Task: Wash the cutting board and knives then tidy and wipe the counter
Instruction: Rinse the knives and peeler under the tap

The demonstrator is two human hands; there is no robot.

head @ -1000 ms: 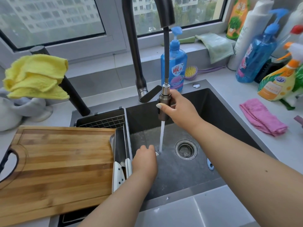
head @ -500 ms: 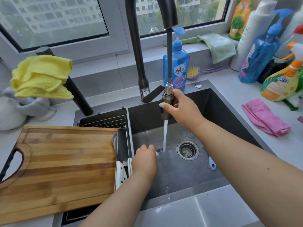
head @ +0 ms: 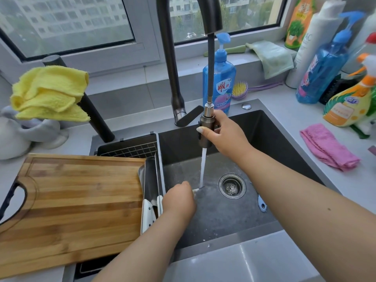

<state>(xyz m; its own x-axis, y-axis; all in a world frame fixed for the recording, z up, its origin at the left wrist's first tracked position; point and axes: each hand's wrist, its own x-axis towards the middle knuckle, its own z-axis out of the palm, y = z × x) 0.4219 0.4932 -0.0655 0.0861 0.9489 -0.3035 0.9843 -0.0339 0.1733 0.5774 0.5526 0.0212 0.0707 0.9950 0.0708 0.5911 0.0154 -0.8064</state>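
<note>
**Rinsing in the sink, spray head in hand**

Holding the dark metal pull-out spray head (head: 206,130), the right hand (head: 225,137) has its fingers wrapped around it above the dark stone sink (head: 270,137). The left hand (head: 179,200) is low on the sink floor, knuckles up, fingers curled; whether it holds something I cannot tell. Just beside it, white-handled knives (head: 148,212) stand in the wire rack. The wooden cutting board (head: 77,202) lies across the left basin.
</note>
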